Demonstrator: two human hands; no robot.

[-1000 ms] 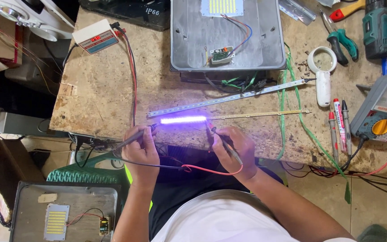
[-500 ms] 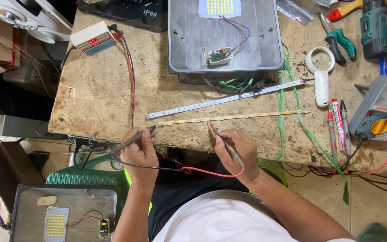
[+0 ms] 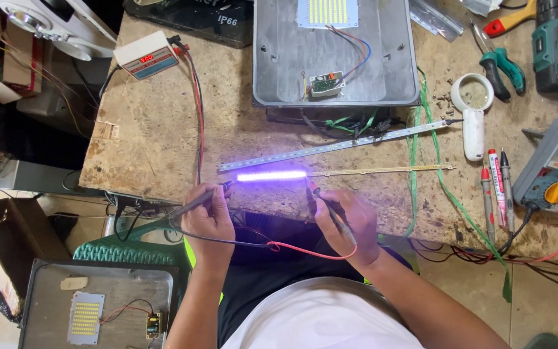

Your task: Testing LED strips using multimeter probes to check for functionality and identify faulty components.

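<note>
Gripping a probe each, left hand (image 3: 206, 217) and right hand (image 3: 345, 223) touch the glowing strip (image 3: 272, 175)

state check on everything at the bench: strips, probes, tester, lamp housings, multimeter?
Thin LED strip: left section lit violet, rest dark.
Aluminium LED bar: unlit.
Left hand: holds a probe on the lit section's left end.
Right hand: holds a probe on its right end.
White tester box: display on.
Open lamp housing: LED panel dark.
Second lamp housing: panel dark.
Multimeter: screen unreadable.
</note>
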